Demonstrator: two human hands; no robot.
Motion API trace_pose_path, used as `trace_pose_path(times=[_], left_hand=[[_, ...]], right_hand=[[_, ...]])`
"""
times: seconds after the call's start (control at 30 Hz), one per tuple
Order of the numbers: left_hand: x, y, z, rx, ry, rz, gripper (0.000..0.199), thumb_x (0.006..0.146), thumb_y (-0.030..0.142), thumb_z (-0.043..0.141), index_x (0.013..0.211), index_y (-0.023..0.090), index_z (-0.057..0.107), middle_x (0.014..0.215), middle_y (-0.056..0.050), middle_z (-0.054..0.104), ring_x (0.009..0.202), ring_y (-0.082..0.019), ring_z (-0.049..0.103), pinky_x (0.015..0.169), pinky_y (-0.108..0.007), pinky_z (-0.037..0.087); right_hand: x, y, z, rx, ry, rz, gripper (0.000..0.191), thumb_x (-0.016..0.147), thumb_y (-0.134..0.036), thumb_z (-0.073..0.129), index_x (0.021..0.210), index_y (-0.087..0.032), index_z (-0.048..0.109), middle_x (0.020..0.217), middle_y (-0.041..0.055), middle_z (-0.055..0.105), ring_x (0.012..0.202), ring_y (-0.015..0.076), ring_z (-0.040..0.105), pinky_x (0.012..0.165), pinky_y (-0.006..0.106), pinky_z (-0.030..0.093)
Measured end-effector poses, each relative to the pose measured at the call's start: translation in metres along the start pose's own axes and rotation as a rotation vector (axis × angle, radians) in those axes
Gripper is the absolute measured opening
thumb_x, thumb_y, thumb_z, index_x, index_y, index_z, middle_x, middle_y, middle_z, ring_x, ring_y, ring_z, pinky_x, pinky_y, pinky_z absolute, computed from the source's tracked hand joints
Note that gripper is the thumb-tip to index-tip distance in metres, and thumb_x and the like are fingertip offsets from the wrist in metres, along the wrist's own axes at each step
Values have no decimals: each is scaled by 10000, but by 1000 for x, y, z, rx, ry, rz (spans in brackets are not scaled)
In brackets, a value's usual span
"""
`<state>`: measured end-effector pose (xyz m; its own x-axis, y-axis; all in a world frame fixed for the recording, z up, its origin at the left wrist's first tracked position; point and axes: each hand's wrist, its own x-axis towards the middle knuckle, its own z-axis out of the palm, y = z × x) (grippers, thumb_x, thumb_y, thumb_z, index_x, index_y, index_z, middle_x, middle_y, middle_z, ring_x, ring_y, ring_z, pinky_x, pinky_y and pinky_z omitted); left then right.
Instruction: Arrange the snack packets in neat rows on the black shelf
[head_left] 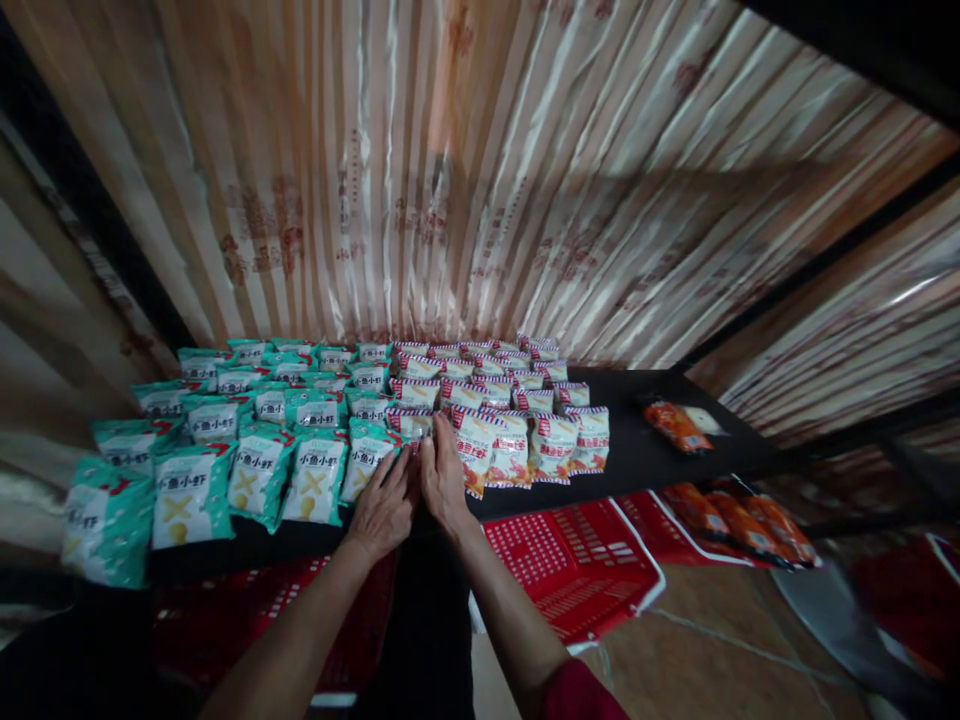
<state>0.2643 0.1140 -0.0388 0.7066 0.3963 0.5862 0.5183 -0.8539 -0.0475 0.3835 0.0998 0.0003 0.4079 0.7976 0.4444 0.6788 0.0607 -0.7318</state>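
Rows of snack bags stand on a black shelf. My left hand (386, 507) and my right hand (444, 470) meet at the front row, fingers pressed around the lower part of a white snack bag (409, 421) with a red and blue striped top edge. Its lower half is mostly hidden behind my fingers. Just left of my left hand stands a teal and white snack bag (369, 460). Against my right hand's outer side is another white snack bag (475, 445). More bags of both kinds stand in rows behind.
Orange-red packets (675, 425) lie on the shelf (622, 400) at the right. Below its front edge are a red basket (570, 570) and another with orange packets (757, 520). Pale printed sheeting (465, 200) hangs behind. A dark post (112, 200) rises at left.
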Motion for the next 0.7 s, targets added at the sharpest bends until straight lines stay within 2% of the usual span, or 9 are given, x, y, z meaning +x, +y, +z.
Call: trace_pose_path(times=[0.17,0.27,0.37,0.53,0.7], left_hand=[[1,0,1,-14,36,-6,421,807,186,492,1222,166,564,1348,-80,504,1333,-235,326,1144,-404,173],[1,1,2,-26,35,-16,306,822,169,472,1076,151,642,1307,-90,541,1324,-223,343,1147,-402,184],[2,2,3,-37,58,-20,272,825,149,451,987,152,668,1227,-97,598,1309,-226,369,1142,-424,209],[2,2,3,-33,101,-12,269,819,135,447,970,145,669,1179,-93,626,1301,-230,383,1144,-411,221],[3,2,2,-29,98,-9,269,818,141,445,974,135,664,1182,-93,626,1315,-236,359,1142,-411,223]], right_hand=[[37,-9,-7,-75,-49,-97,519,935,-400,298,1355,-108,385,1415,172,382,1342,242,308,1086,465,303],[63,-9,-7,-117,-89,-103,499,926,-414,312,1304,-120,449,1350,177,454,1292,262,387,1043,455,361],[79,-4,-3,-161,-147,-79,462,920,-403,329,1257,-132,491,1249,178,539,1191,280,498,980,457,420],[88,5,7,-188,-152,-71,390,910,-369,364,1199,-166,532,1167,166,592,1099,285,564,929,474,453],[87,3,10,-188,-140,-75,450,911,-408,351,1220,-128,520,1147,185,602,1075,293,575,908,471,460]])
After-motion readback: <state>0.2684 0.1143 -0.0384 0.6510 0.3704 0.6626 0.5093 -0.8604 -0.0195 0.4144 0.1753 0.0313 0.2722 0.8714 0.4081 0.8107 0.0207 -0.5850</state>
